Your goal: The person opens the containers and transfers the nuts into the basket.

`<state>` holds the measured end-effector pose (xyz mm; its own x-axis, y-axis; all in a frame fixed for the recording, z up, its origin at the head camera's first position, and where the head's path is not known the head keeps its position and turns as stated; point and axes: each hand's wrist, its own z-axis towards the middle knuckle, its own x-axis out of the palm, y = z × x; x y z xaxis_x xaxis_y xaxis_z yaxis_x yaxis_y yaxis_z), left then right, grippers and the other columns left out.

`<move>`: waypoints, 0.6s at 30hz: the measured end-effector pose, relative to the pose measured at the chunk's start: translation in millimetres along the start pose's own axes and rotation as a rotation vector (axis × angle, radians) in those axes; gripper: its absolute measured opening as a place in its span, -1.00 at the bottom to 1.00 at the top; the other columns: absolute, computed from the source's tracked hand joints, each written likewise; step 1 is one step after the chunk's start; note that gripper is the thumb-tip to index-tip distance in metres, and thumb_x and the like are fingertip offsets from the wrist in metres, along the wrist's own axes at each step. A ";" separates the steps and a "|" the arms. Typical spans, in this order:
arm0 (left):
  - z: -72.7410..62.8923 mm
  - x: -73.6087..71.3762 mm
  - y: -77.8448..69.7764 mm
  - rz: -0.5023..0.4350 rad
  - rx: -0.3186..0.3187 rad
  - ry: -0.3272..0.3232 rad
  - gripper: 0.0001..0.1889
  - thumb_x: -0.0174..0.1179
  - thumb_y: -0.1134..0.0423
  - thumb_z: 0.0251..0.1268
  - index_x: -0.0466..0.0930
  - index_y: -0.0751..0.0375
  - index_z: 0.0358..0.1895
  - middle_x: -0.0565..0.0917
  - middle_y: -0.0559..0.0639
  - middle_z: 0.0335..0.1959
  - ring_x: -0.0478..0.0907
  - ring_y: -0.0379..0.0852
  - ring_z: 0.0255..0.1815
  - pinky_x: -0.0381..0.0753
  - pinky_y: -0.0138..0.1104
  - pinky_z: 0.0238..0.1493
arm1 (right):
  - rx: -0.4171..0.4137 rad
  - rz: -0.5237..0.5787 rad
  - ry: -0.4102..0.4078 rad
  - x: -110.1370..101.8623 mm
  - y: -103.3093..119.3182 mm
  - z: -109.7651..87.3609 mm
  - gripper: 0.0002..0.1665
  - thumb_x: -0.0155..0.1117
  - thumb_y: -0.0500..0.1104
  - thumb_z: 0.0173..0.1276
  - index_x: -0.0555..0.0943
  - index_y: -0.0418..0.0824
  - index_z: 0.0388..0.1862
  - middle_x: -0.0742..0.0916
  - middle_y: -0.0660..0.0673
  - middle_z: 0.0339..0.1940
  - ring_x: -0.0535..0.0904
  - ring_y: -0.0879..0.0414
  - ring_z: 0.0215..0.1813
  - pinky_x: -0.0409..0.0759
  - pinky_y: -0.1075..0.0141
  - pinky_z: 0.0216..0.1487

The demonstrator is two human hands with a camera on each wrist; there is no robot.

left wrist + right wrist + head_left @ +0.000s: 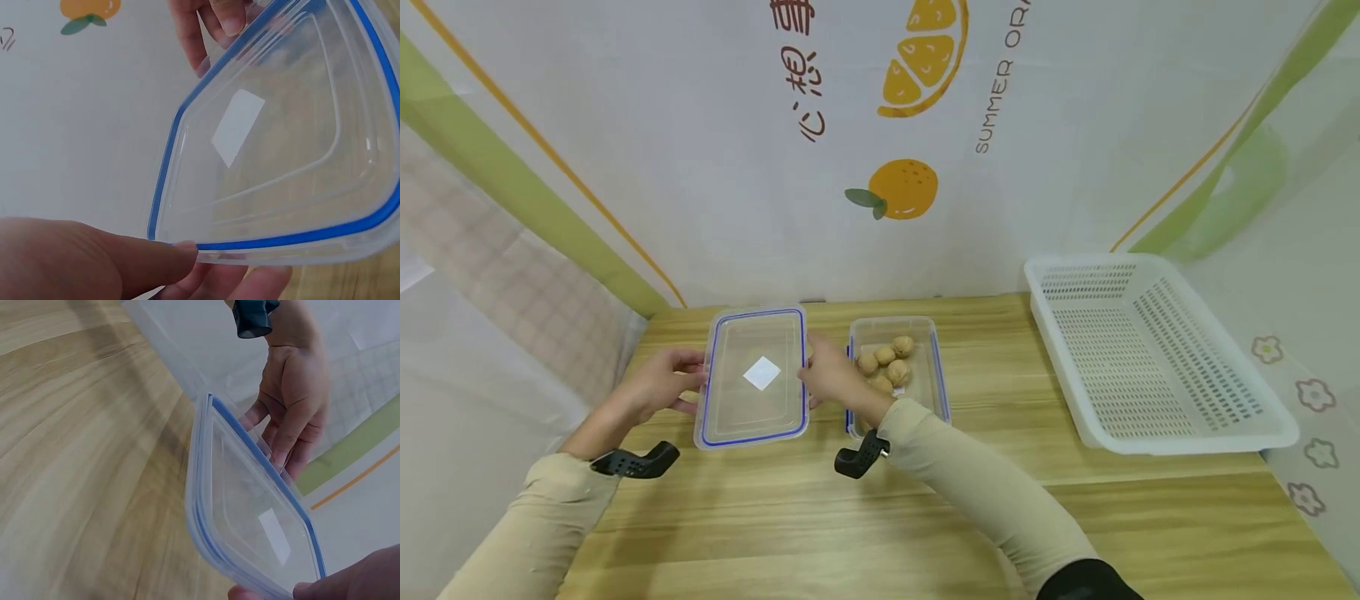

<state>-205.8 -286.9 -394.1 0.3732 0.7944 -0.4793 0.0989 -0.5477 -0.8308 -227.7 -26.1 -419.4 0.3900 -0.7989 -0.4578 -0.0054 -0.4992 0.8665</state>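
Note:
A clear plastic lid (752, 417) with a blue seal around its border and a white label (762, 372) is held between both hands. My left hand (662, 382) grips its left edge, and in the left wrist view the thumb (156, 259) lies on top with fingers beneath. On the opposite edge, my right hand (833, 371) pinches the lid, its thumb and a fingertip showing at the rim in the right wrist view. Just right of that hand stands a clear plastic box (936, 392) with several walnuts (898, 372) inside; my right forearm partly covers it.
A white perforated plastic basket (1180, 437) stands at the right of the wooden table (760, 525). Behind the table hangs a white cloth (715, 150) printed with oranges; more cloth hangs at both sides.

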 end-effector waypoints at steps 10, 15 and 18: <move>6.6 -4.9 23.0 0.086 -0.084 0.004 -0.57 -0.05 0.49 0.56 0.22 0.79 0.33 0.57 0.46 -0.01 0.67 0.04 -0.17 0.85 -0.10 -0.25 | 0.097 -0.103 -0.044 32.8 -4.4 9.2 -0.36 0.11 -0.46 0.43 0.28 -0.36 0.47 0.68 -0.40 0.08 0.56 0.12 -0.76 0.64 0.36 -0.74; 9.9 -4.0 30.9 0.115 -0.107 0.002 -0.58 -0.03 0.51 0.53 0.23 0.83 0.28 0.59 0.43 -0.08 0.65 -0.01 -0.21 0.85 -0.14 -0.28 | 0.142 -0.113 -0.054 44.3 -9.5 14.2 -0.38 0.12 -0.50 0.36 0.33 -0.37 0.41 0.70 -0.41 0.00 0.60 0.07 -0.75 0.56 0.39 -0.81; 11.3 -2.5 34.3 0.133 -0.107 -0.006 -0.58 -0.02 0.52 0.51 0.24 0.84 0.26 0.59 0.44 -0.10 0.64 -0.02 -0.22 0.85 -0.15 -0.31 | 0.151 -0.110 -0.072 50.0 -12.8 16.9 -0.42 0.14 -0.53 0.31 0.39 -0.37 0.32 0.71 -0.36 -0.10 0.58 0.06 -0.74 0.53 0.39 -0.82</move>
<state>-213.9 -304.7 -424.6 0.3836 0.7147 -0.5848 0.1469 -0.6725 -0.7254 -223.6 -65.4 -456.8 0.3288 -0.7560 -0.5661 -0.1065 -0.6252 0.7731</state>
